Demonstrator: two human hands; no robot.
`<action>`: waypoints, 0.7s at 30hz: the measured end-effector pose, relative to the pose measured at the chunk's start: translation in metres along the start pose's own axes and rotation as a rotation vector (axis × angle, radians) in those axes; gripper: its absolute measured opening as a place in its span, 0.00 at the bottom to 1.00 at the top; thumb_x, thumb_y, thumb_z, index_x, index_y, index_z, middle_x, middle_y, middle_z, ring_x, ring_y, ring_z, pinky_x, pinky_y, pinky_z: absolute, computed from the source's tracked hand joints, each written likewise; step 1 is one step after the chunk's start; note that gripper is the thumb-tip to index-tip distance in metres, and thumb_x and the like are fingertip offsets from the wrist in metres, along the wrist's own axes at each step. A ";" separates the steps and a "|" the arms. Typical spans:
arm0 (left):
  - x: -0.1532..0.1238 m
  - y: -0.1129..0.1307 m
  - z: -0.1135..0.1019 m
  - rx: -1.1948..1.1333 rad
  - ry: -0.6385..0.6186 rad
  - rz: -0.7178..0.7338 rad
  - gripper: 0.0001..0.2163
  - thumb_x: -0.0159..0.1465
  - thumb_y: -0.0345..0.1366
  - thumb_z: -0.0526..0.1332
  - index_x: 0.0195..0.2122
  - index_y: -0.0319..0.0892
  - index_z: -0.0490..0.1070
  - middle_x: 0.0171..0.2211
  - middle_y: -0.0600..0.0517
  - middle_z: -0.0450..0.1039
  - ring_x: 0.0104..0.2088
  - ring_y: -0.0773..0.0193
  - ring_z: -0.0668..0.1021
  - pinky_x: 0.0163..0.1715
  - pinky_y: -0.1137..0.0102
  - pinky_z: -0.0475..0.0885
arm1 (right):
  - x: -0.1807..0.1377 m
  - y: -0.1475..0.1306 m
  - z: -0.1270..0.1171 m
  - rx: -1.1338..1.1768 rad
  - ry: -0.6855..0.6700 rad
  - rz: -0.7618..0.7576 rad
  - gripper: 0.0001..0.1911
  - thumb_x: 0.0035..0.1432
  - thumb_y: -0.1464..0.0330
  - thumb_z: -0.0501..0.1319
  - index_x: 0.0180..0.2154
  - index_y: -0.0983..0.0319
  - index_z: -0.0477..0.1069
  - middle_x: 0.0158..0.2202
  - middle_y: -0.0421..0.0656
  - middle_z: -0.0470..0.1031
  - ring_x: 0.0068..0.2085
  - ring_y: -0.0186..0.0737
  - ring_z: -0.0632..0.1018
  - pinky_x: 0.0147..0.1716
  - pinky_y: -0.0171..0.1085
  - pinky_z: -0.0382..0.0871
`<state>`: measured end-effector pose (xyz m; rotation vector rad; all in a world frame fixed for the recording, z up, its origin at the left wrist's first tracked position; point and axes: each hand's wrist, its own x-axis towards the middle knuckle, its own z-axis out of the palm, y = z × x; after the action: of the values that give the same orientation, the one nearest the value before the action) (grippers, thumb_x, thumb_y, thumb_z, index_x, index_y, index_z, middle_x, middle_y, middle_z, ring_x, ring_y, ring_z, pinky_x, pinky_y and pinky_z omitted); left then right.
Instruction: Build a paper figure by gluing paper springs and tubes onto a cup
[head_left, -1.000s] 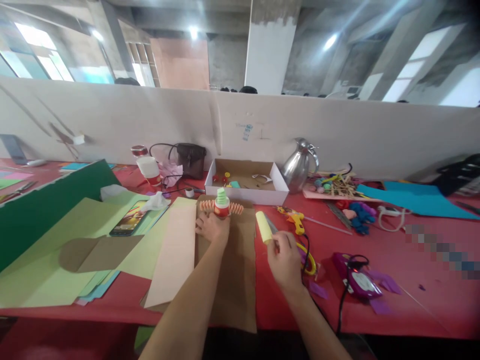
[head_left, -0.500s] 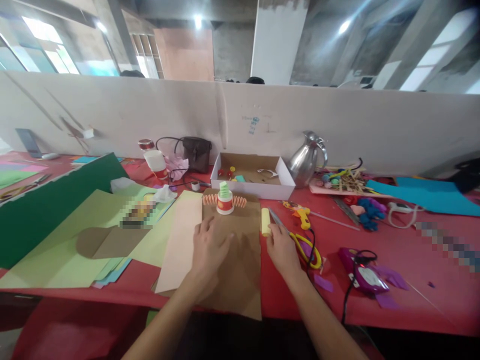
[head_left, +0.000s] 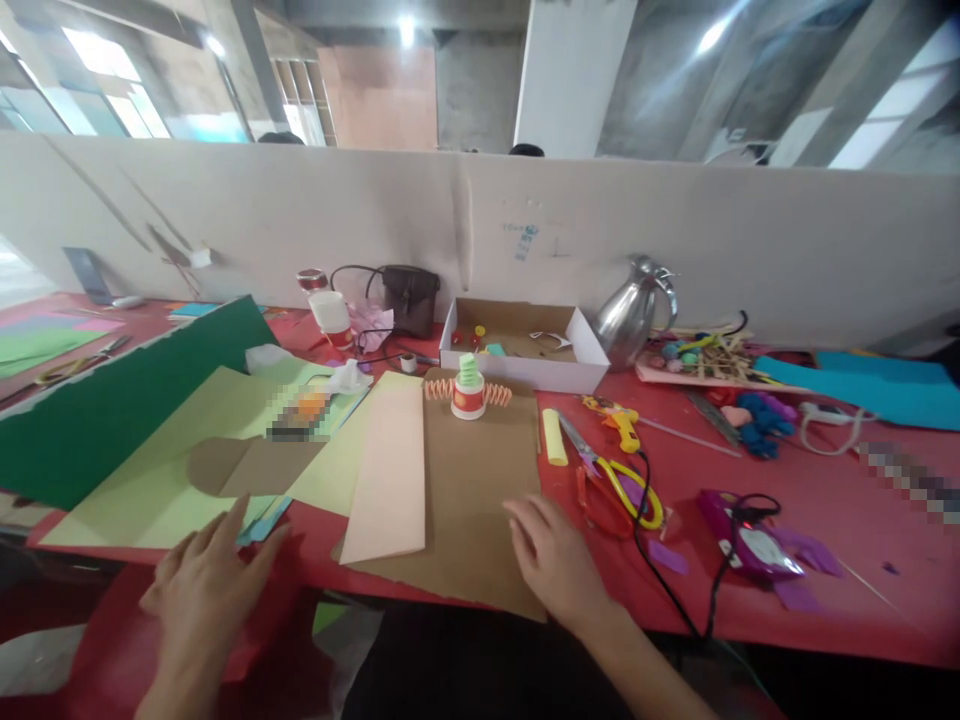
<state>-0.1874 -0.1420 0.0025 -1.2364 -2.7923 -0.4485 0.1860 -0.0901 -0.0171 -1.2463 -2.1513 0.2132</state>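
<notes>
My left hand (head_left: pixel 214 575) hovers at the table's front edge, fingers spread and nothing in them, just below a small stack of coloured paper (head_left: pixel 264 520). Over the right edge of a brown cardboard sheet (head_left: pixel 472 500) is my right hand (head_left: pixel 551 555), holding nothing, its fingers loosely extended. A paper-cup figure (head_left: pixel 469 398) stands upright at the cardboard's far end, with orange spring arms and a green folded top. A pale pink sheet (head_left: pixel 390 470) overlaps the cardboard's left side. Right of the cardboard lie a pale yellow paper roll (head_left: pixel 555 437) and yellow-and-red-handled scissors (head_left: pixel 634 492).
Behind the figure is a white box (head_left: pixel 525 372) with small bits inside. A metal jug (head_left: pixel 630 315) stands beside it. A yellow glue gun (head_left: pixel 621 425) and a purple device (head_left: pixel 750 540) with black cords lie to the right. A green board (head_left: pixel 142 410) leans at the left.
My left hand has moved from the cardboard left to the table's front edge. My right hand has left the yellow roll and come nearer over the cardboard. The view has shifted slightly.
</notes>
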 end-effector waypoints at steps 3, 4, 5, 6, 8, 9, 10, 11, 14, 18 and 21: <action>0.002 -0.003 0.005 0.040 0.035 0.081 0.28 0.62 0.56 0.48 0.58 0.50 0.65 0.55 0.43 0.72 0.57 0.43 0.70 0.53 0.51 0.64 | -0.009 -0.012 0.001 -0.001 -0.096 -0.065 0.16 0.64 0.69 0.55 0.52 0.57 0.71 0.49 0.47 0.75 0.50 0.50 0.76 0.50 0.48 0.74; 0.001 -0.002 0.006 0.040 0.051 0.080 0.27 0.63 0.55 0.47 0.57 0.49 0.68 0.55 0.43 0.73 0.56 0.43 0.72 0.51 0.52 0.65 | -0.012 -0.015 0.000 -0.005 -0.120 -0.092 0.17 0.63 0.66 0.57 0.53 0.56 0.70 0.51 0.47 0.75 0.52 0.52 0.75 0.52 0.49 0.73; -0.001 -0.001 0.006 0.034 0.065 0.076 0.25 0.64 0.54 0.47 0.55 0.48 0.70 0.54 0.43 0.73 0.55 0.43 0.73 0.50 0.52 0.65 | -0.014 -0.017 0.000 -0.010 -0.138 -0.118 0.19 0.62 0.63 0.59 0.54 0.55 0.70 0.53 0.47 0.74 0.54 0.54 0.74 0.53 0.50 0.73; -0.003 -0.001 0.005 0.027 0.079 0.072 0.24 0.65 0.53 0.46 0.52 0.48 0.71 0.54 0.44 0.73 0.54 0.44 0.73 0.49 0.53 0.65 | -0.016 -0.018 -0.001 -0.016 -0.150 -0.140 0.21 0.61 0.62 0.61 0.55 0.54 0.70 0.54 0.47 0.74 0.55 0.55 0.74 0.54 0.51 0.73; -0.006 0.001 0.004 0.015 0.095 0.063 0.21 0.66 0.51 0.46 0.49 0.49 0.73 0.54 0.46 0.74 0.53 0.46 0.74 0.48 0.54 0.65 | -0.018 -0.020 -0.002 -0.023 -0.166 -0.169 0.22 0.60 0.60 0.61 0.56 0.54 0.70 0.55 0.47 0.73 0.57 0.56 0.73 0.54 0.52 0.73; -0.008 0.002 0.003 0.012 0.101 0.060 0.20 0.66 0.50 0.47 0.48 0.49 0.74 0.54 0.47 0.74 0.53 0.47 0.74 0.47 0.54 0.65 | -0.019 -0.021 -0.002 -0.023 -0.172 -0.177 0.21 0.61 0.61 0.61 0.56 0.54 0.70 0.55 0.47 0.74 0.57 0.56 0.73 0.54 0.52 0.73; -0.008 0.002 0.003 0.012 0.102 0.062 0.20 0.66 0.49 0.47 0.47 0.49 0.74 0.54 0.47 0.74 0.54 0.47 0.74 0.47 0.54 0.65 | -0.019 -0.021 -0.003 -0.020 -0.178 -0.178 0.20 0.62 0.61 0.60 0.55 0.55 0.70 0.55 0.47 0.74 0.57 0.55 0.73 0.54 0.52 0.73; -0.008 0.002 0.002 0.013 0.101 0.067 0.19 0.67 0.49 0.47 0.46 0.49 0.75 0.53 0.48 0.74 0.54 0.48 0.74 0.47 0.53 0.65 | -0.019 -0.021 -0.004 -0.015 -0.179 -0.171 0.19 0.63 0.62 0.59 0.55 0.55 0.70 0.55 0.47 0.74 0.57 0.54 0.73 0.55 0.52 0.72; -0.009 0.002 0.001 -0.011 0.086 0.079 0.18 0.65 0.48 0.50 0.44 0.48 0.76 0.52 0.48 0.75 0.54 0.48 0.74 0.46 0.54 0.66 | -0.017 -0.016 -0.009 0.016 -0.179 -0.139 0.18 0.65 0.65 0.56 0.56 0.56 0.69 0.55 0.46 0.74 0.57 0.50 0.72 0.56 0.51 0.70; -0.011 0.006 -0.003 -0.118 0.104 0.105 0.15 0.63 0.46 0.54 0.43 0.48 0.77 0.49 0.50 0.77 0.47 0.51 0.77 0.42 0.60 0.69 | -0.006 0.006 -0.024 0.002 -0.119 -0.096 0.14 0.66 0.69 0.55 0.51 0.57 0.73 0.49 0.46 0.76 0.52 0.47 0.75 0.53 0.52 0.71; -0.012 0.006 -0.008 -0.143 0.151 0.059 0.15 0.64 0.43 0.53 0.40 0.47 0.78 0.46 0.51 0.78 0.42 0.55 0.78 0.37 0.64 0.69 | 0.007 0.024 -0.037 -0.063 -0.026 -0.028 0.13 0.66 0.69 0.54 0.46 0.61 0.74 0.44 0.48 0.78 0.48 0.48 0.76 0.51 0.52 0.71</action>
<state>-0.1756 -0.1487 0.0095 -1.2499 -2.6307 -0.7168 0.2232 -0.0778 0.0042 -1.2539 -2.2118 0.1516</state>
